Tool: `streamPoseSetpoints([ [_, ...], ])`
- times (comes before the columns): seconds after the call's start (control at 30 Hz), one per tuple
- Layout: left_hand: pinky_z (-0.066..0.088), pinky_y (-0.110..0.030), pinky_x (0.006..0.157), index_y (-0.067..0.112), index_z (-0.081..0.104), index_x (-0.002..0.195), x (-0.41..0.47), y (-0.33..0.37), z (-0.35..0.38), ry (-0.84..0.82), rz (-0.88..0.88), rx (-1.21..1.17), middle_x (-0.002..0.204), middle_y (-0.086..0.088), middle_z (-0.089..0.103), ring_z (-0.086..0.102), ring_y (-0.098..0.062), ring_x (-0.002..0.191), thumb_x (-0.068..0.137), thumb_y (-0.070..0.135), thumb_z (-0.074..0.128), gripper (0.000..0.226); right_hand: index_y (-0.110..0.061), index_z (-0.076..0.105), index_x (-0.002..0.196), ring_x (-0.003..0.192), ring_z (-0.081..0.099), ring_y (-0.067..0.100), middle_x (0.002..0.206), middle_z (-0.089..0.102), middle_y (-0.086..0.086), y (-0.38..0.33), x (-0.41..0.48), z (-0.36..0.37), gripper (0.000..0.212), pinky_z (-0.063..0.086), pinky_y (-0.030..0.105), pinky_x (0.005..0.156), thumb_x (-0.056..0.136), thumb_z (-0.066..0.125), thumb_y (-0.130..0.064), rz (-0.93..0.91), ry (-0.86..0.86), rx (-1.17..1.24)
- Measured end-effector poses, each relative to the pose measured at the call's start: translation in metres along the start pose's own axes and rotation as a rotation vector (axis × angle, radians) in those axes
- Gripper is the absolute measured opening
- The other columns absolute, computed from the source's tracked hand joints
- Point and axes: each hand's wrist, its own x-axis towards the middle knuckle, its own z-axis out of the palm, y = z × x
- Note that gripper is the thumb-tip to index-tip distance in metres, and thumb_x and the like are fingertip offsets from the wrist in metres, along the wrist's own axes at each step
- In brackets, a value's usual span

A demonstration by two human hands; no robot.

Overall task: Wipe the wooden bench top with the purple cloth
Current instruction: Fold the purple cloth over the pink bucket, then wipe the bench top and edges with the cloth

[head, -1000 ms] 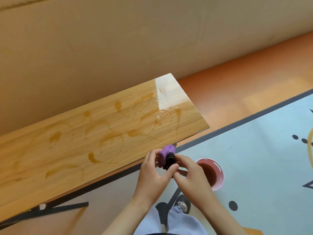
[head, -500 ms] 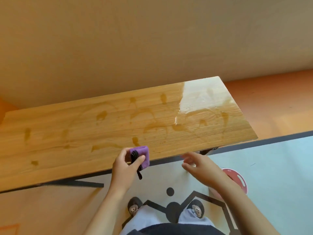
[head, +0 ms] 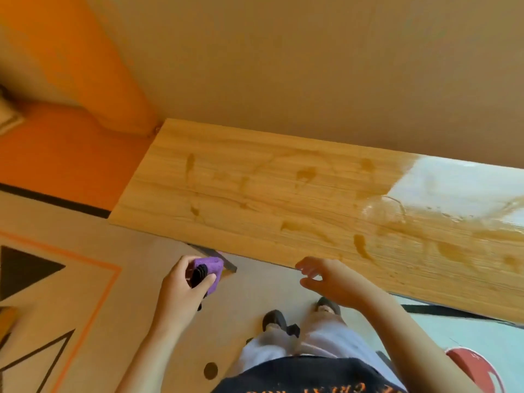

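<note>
Head view, looking down. Left hand (head: 184, 282) grips the purple cloth (head: 212, 264): fingers curl round it from the far side and the thumb presses across the front. Cloth is bunched into a tight roll with a black band (head: 200, 275) round its middle, and a short black end hangs under the palm. Cloth is off the wood, held in the air just in front of the near edge of the wooden bench top (head: 283, 199), towards its left end. It sits over a dark frame bar (head: 226, 260) that sticks out from under the board. Cloth and board are apart.

Right hand (head: 331, 282) holds nothing. Fingers are loosely curled with the thumb apart from them, fingertips right at the board's near edge around mid-length. Cannot tell whether they touch the wood.

Bench top: light planks, long side against a tan wall (head: 312, 66). Brownish wet streaks (head: 304, 175) and blotches are scattered across most of it, denser towards the right. Bright glare patch (head: 453, 185) on the far right part.

Below: patterned floor mat (head: 85, 307) with black triangles and an orange line, and orange floor (head: 56, 154) beyond the bench's left end. Dark shoes (head: 273, 320) and pale trousers at bottom centre. Red round container (head: 473, 370) partly in frame at lower right, beside the right forearm.
</note>
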Motion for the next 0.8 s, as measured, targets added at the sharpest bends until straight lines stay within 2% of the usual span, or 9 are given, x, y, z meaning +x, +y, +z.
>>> streamPoseSetpoints([
  [0.1, 0.041, -0.017, 0.06, 0.026, 0.058, 0.097, 0.006, -0.019, -0.011, 0.03, -0.061, -0.02, 0.093, 0.011, 0.064, 0.059, -0.001, 0.087, 0.084, 0.015, 0.072, 0.022, -0.026, 0.051, 0.128, 0.109, 0.058, 0.012, 0.123, 0.061, -0.003, -0.025, 0.037, -0.002, 0.035, 0.048, 0.032, 0.096, 0.094, 0.054, -0.03, -0.064, -0.039, -0.045],
  [0.27, 0.041, -0.015, 0.06, 0.032, 0.056, 0.094, 0.034, -0.032, -0.019, 0.04, -0.159, -0.09, 0.095, 0.014, 0.063, 0.057, 0.002, 0.087, 0.084, 0.017, 0.072, 0.024, -0.026, 0.052, 0.126, 0.112, 0.056, 0.014, 0.128, 0.056, -0.004, -0.067, 0.097, -0.006, 0.033, 0.047, 0.034, 0.094, 0.093, 0.054, -0.027, -0.218, 0.003, -0.078],
  [0.43, 0.047, -0.023, 0.068, 0.029, 0.059, 0.098, 0.087, -0.042, -0.044, 0.101, -0.254, -0.121, 0.097, 0.01, 0.065, 0.06, -0.003, 0.09, 0.084, 0.02, 0.073, 0.022, -0.025, 0.046, 0.133, 0.111, 0.056, 0.017, 0.137, 0.046, -0.004, -0.117, 0.174, -0.019, 0.038, 0.048, 0.033, 0.09, 0.095, 0.051, -0.03, -0.35, 0.025, -0.071],
  [0.57, 0.051, -0.038, 0.078, 0.025, 0.061, 0.098, 0.133, -0.058, -0.082, 0.183, -0.302, -0.17, 0.098, 0.003, 0.067, 0.063, -0.014, 0.093, 0.084, 0.014, 0.072, 0.021, -0.023, 0.041, 0.137, 0.121, 0.05, 0.018, 0.141, 0.043, -0.002, -0.165, 0.236, -0.024, 0.043, 0.049, 0.035, 0.093, 0.095, 0.049, -0.031, -0.436, 0.04, -0.06],
  [0.63, 0.05, -0.041, 0.081, 0.023, 0.06, 0.099, 0.154, -0.068, -0.105, 0.229, -0.324, -0.197, 0.101, -0.001, 0.066, 0.062, -0.017, 0.095, 0.086, 0.011, 0.07, 0.021, -0.021, 0.039, 0.138, 0.127, 0.044, 0.019, 0.142, 0.042, 0.0, -0.192, 0.264, -0.019, 0.045, 0.046, 0.036, 0.098, 0.095, 0.05, -0.03, -0.472, 0.05, -0.05],
  [0.7, 0.05, -0.038, 0.081, 0.019, 0.06, 0.101, 0.173, -0.077, -0.128, 0.285, -0.337, -0.231, 0.102, -0.002, 0.066, 0.062, -0.019, 0.097, 0.087, 0.008, 0.068, 0.02, -0.02, 0.037, 0.14, 0.131, 0.038, 0.02, 0.143, 0.041, 0.001, -0.216, 0.289, -0.006, 0.047, 0.043, 0.036, 0.102, 0.095, 0.049, -0.029, -0.509, 0.063, -0.06],
  [0.8, 0.048, -0.026, 0.072, 0.011, 0.058, 0.107, 0.203, -0.094, -0.161, 0.357, -0.323, -0.259, 0.098, -0.001, 0.066, 0.062, -0.018, 0.093, 0.089, 0.006, 0.064, 0.02, -0.017, 0.035, 0.141, 0.136, 0.03, 0.022, 0.145, 0.038, 0.003, -0.252, 0.322, 0.028, 0.05, 0.036, 0.037, 0.107, 0.095, 0.048, -0.031, -0.522, 0.084, -0.085],
])
